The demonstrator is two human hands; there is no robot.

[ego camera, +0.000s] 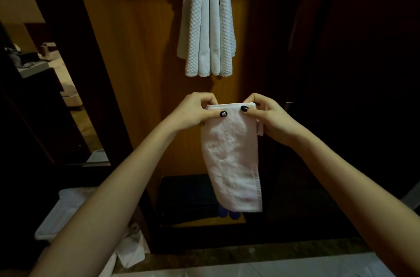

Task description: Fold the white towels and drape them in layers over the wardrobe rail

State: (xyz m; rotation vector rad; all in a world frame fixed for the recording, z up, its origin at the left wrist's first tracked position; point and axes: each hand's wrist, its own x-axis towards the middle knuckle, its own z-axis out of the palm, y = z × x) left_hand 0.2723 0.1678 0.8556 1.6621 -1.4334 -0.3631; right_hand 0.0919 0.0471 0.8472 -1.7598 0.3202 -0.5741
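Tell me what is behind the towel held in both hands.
Behind the folded towel are the wooden wardrobe panel and a dark box. Two blue things peek below its hem; the towel hides the rest.

This is a bedroom, quite possibly a hotel guest room, seen from in front of an open wardrobe. The tall orange-brown wooden wardrobe panel [145,72] fills the middle, with dark doors or walls on either side. A bunch of white waffle-weave towels [206,26] hangs high inside it, and a dark, squat box [186,199] sits on the wardrobe floor. On the left, an opening or a mirror shows a bed with pale linen [63,76] in a warmly lit room. A mottled stone ledge [227,251] runs along the bottom.
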